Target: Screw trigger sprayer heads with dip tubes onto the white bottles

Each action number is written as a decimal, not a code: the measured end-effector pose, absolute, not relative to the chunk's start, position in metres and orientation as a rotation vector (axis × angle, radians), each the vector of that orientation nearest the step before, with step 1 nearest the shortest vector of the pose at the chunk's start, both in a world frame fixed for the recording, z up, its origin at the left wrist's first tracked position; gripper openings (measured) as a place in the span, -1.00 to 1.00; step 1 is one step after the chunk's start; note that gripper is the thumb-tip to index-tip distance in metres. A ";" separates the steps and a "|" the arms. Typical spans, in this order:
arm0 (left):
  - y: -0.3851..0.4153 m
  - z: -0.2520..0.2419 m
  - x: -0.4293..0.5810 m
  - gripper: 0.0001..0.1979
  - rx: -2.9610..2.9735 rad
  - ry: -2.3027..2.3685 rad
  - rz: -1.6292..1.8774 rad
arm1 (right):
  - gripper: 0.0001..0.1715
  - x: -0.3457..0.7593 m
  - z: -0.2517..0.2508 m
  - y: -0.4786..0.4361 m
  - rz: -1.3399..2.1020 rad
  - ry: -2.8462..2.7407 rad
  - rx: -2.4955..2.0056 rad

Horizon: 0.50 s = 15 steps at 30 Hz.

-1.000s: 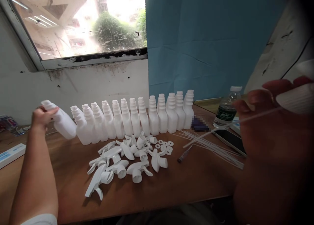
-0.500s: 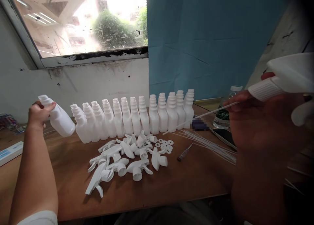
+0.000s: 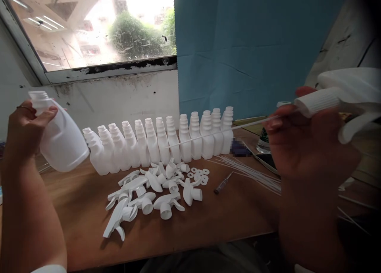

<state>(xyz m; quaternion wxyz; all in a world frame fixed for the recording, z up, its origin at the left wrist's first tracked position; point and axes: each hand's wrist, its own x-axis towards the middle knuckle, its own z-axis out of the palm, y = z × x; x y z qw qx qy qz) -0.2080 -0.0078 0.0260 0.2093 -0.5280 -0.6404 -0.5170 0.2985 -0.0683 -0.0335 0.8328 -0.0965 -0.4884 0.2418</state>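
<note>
My left hand (image 3: 22, 132) is closed round the neck of a white plastic bottle (image 3: 61, 140), held tilted in the air at the left, above the wooden table (image 3: 238, 217). My right hand (image 3: 306, 142) grips a white trigger spray head (image 3: 342, 96) at the right. Its thin dip tube (image 3: 226, 130) points left toward the bottle. A row of several white bottles (image 3: 166, 140) stands along the back of the table. A pile of loose spray heads (image 3: 149, 195) lies in front of the row.
Small white washers (image 3: 200, 174) lie right of the pile, next to a dark pen-like tool (image 3: 222, 183). A bundle of thin tubes (image 3: 253, 173) lies toward the right. A phone (image 3: 266, 160) lies behind them. A window and a blue sheet back the table.
My left hand has lifted the bottle up and toward me, away from the row. My right hand has raised the spray head, swinging its tube left across the row.
</note>
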 end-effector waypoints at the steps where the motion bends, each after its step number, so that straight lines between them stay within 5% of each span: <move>1: -0.022 0.030 -0.187 -0.44 -1.612 -1.778 -1.495 | -0.56 0.298 -0.034 -0.068 0.541 -1.049 -0.200; 4: -0.059 0.034 -0.123 -0.57 -2.099 -1.824 -1.055 | -0.63 0.296 -0.036 -0.068 0.584 -1.090 -0.184; 8: -0.077 0.023 -0.064 -0.43 -2.502 -1.583 -0.332 | -0.66 0.293 -0.038 -0.069 0.600 -1.133 -0.175; 15: -0.077 0.006 -0.042 -0.43 -2.644 -1.334 -0.119 | -0.68 0.290 -0.036 -0.070 0.576 -1.154 -0.198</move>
